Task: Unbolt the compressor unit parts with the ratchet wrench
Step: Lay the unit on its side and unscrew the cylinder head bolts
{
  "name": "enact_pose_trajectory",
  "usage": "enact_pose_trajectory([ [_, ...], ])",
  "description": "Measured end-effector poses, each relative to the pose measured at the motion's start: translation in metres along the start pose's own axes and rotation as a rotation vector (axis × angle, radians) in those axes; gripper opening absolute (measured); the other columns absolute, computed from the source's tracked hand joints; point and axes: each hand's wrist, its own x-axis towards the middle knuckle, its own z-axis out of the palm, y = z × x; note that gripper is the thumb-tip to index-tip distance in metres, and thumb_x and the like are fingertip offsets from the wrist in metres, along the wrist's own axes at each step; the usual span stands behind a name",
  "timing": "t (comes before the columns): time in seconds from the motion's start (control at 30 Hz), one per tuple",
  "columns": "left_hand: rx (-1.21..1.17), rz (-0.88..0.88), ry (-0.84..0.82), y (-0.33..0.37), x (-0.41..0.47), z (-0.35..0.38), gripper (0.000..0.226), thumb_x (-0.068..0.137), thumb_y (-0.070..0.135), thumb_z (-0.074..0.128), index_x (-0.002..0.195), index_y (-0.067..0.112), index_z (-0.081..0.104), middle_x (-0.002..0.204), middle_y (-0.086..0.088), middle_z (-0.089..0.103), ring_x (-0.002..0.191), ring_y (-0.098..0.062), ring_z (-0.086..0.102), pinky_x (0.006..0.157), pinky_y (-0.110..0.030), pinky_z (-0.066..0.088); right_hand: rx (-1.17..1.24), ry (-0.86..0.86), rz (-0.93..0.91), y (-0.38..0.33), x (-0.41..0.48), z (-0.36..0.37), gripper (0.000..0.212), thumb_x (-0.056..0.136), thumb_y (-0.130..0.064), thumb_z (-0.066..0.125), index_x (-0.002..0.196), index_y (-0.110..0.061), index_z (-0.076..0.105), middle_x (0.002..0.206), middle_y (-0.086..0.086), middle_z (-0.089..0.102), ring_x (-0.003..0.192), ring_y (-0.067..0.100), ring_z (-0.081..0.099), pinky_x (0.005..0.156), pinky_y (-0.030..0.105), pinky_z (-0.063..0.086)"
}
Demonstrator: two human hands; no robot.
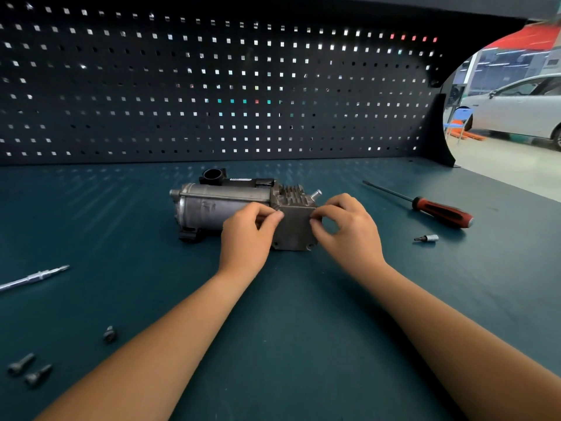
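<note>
A grey metal compressor unit (218,205) lies on its side in the middle of the bench. A flat square cover plate (296,229) faces me at its right end. My left hand (247,235) pinches the plate's upper left corner with thumb and fingers. The plate's upper right edge is pinched by my right hand (349,229). A silver ratchet wrench (33,279) lies at the far left, partly out of frame. Three removed bolts (28,369) rest at the lower left.
A red-and-black screwdriver (437,209) lies to the right of the compressor, with a small socket bit (426,238) in front of it. The teal bench top (288,329) ends at a dark pegboard (212,86) behind. A car stands beyond the right edge.
</note>
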Motion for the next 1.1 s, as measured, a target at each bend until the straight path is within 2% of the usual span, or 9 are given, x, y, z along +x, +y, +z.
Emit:
enact_pose_trajectory([
  [0.1,-0.170,-0.188,-0.008,0.003,0.002,0.005,0.017,0.087,0.018,0.062,0.070,0.021,0.059,0.066,0.008,0.060,0.064,-0.007,0.059,0.060,-0.021,0.047,0.019,-0.004,0.017,-0.002,0.001,0.001,0.008,0.072,-0.001,0.071,0.080,-0.002,0.071,0.081,0.014,0.062,0.075,0.033,0.061,0.064,0.030,0.044],
  [0.17,-0.199,-0.225,-0.006,0.005,0.003,0.006,0.018,0.087,0.019,0.062,0.070,0.022,0.058,0.066,0.006,0.061,0.063,-0.008,0.059,0.061,-0.026,0.049,0.001,0.000,0.007,-0.004,0.001,0.002,0.017,0.071,-0.002,0.072,0.087,-0.001,0.070,0.086,0.015,0.063,0.078,0.033,0.062,0.066,0.030,0.044],
  [0.33,-0.051,-0.139,0.043,0.003,0.006,0.003,0.018,0.083,0.024,0.067,0.069,0.020,0.056,0.065,0.012,0.056,0.062,-0.003,0.053,0.055,-0.009,0.040,-0.034,-0.074,0.046,-0.008,-0.001,0.003,0.036,0.075,-0.011,0.071,0.110,-0.002,0.065,0.107,0.015,0.059,0.095,0.032,0.057,0.077,0.036,0.046],
  [0.4,-0.018,-0.139,0.052,0.000,0.005,0.003,0.024,0.081,0.027,0.069,0.065,0.019,0.052,0.063,0.010,0.054,0.059,-0.002,0.050,0.052,-0.008,0.038,-0.037,-0.119,0.046,-0.009,-0.003,0.004,0.040,0.076,-0.013,0.071,0.114,-0.003,0.063,0.112,0.014,0.058,0.100,0.031,0.056,0.081,0.038,0.045],
  [0.53,-0.035,-0.165,0.017,-0.002,0.004,0.004,0.028,0.083,0.030,0.066,0.061,0.021,0.051,0.059,0.007,0.055,0.057,-0.007,0.052,0.050,-0.010,0.038,-0.054,-0.197,0.077,-0.010,-0.004,0.005,0.048,0.079,-0.019,0.069,0.123,-0.006,0.057,0.123,0.011,0.052,0.112,0.028,0.051,0.090,0.036,0.041],
  [0.63,-0.130,-0.195,-0.005,-0.005,0.002,0.006,0.027,0.085,0.027,0.064,0.063,0.015,0.055,0.057,0.002,0.057,0.057,-0.013,0.055,0.060,-0.027,0.045,-0.048,-0.206,0.088,-0.010,-0.004,0.005,0.050,0.080,-0.021,0.068,0.126,-0.008,0.054,0.127,0.010,0.050,0.116,0.026,0.048,0.094,0.034,0.039],
  [0.7,-0.135,-0.181,-0.016,-0.007,-0.001,0.006,0.029,0.086,0.027,0.063,0.061,0.015,0.054,0.055,0.001,0.056,0.054,-0.013,0.053,0.061,-0.031,0.045,-0.045,-0.204,0.088,-0.010,-0.004,0.005,0.050,0.080,-0.022,0.067,0.127,-0.008,0.053,0.127,0.009,0.050,0.117,0.025,0.047,0.095,0.033,0.038],
  [0.93,-0.157,-0.172,-0.023,0.004,-0.005,-0.002,0.028,0.088,0.029,0.060,0.063,0.017,0.056,0.054,0.003,0.055,0.046,-0.003,0.051,0.055,-0.023,0.045,-0.030,-0.213,0.107,-0.009,-0.004,0.003,0.054,0.082,-0.020,0.066,0.131,-0.007,0.049,0.130,0.011,0.048,0.120,0.026,0.046,0.099,0.035,0.037],
  [1.1,-0.109,-0.096,-0.041,0.041,-0.014,-0.044,0.034,0.095,0.027,0.045,0.077,0.002,0.060,0.053,0.006,0.054,0.043,-0.002,0.045,0.052,-0.020,0.040,-0.018,-0.202,0.107,-0.007,-0.004,-0.003,0.051,0.082,-0.017,0.066,0.130,-0.007,0.050,0.129,0.010,0.048,0.120,0.026,0.046,0.099,0.035,0.035],
])
